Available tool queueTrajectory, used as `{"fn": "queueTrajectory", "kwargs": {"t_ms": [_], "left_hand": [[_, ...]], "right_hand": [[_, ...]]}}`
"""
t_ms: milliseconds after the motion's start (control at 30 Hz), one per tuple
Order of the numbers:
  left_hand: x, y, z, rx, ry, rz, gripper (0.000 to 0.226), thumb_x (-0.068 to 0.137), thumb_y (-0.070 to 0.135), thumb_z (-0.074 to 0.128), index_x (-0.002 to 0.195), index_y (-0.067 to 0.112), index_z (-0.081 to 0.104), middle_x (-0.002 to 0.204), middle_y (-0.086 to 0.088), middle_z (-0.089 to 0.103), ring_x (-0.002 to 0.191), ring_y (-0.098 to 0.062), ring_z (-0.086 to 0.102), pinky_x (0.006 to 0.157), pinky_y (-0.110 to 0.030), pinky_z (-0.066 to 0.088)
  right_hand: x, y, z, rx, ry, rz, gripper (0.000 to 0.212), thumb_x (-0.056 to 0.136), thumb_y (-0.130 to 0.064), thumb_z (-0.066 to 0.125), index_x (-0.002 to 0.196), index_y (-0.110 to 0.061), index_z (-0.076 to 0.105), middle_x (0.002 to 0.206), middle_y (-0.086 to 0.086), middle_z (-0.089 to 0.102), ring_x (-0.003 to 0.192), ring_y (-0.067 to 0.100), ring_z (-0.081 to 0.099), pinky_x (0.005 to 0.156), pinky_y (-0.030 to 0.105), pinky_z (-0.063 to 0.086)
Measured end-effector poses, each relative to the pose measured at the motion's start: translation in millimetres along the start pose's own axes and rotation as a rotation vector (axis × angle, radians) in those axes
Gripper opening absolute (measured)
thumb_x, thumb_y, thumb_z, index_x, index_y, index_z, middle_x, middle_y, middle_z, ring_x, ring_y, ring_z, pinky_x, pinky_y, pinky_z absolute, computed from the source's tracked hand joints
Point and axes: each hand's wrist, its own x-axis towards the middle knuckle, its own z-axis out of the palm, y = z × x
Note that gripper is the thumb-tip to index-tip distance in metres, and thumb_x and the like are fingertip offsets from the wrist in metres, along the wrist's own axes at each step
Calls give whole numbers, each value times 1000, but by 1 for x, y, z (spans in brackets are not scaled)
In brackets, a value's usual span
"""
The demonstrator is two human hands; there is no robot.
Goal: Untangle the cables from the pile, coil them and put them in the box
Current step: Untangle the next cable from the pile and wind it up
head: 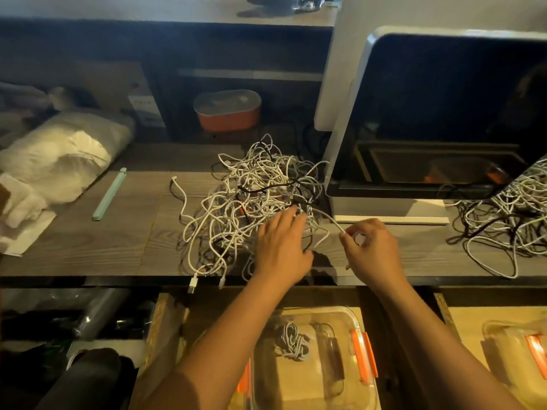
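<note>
Head camera looks down at your two hands over a dark wooden desk (88, 241). The pile of cables (257, 196) sits in the middle of the desk. It is a messy heap of mostly white cords with a few black ones mixed in. Some plug ends hang over the front edge.

Your left hand (281, 244) is flat, with its fingers straight and spread. It rests on the near right side of the pile and grips nothing.

Your right hand (373, 250) is just beside the pile on the right. Its thumb and fingers pinch one white cable (331, 218), which runs from your fingertips up into the heap.

The clear box (340, 389) is below the desk edge, between your arms. It has orange clips (365, 356) on its side. One coiled cable (291, 340) lies inside it.

A big machine (444, 113) with a dark shiny front stands to the right of the pile. A green stick (110, 193) and a white bag (59, 155) lie on the left. An orange tub (227, 110) sits behind the pile.
</note>
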Motion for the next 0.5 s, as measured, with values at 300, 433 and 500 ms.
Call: {"fn": "queueTrajectory", "kwargs": {"t_ms": [300,433,500], "left_hand": [[46,20,33,-456,-94,-92,39,92,15,53,130,23,53,151,-1,32,142,-18,16,114,-37,13],[52,13,42,-540,-21,-75,28,95,20,48,121,19,61,147,-3,39,141,-22,21,117,-34,12],[60,8,48,-327,-33,-81,28,96,26,48,121,22,58,150,0,34,141,-15,17,114,-34,7]], "right_hand": [[-6,-10,-1,460,-165,-93,16,97,-22,50,86,-32,53,117,-9,57,102,6,56,78,33,56],[-6,-20,3,898,-87,191,21,98,-20,44,80,-17,54,106,3,68,102,11,59,76,22,43],[-7,-27,-2,1049,-10,285,26,98,-15,41,76,-16,55,92,3,70,97,15,60,83,28,42]]}}
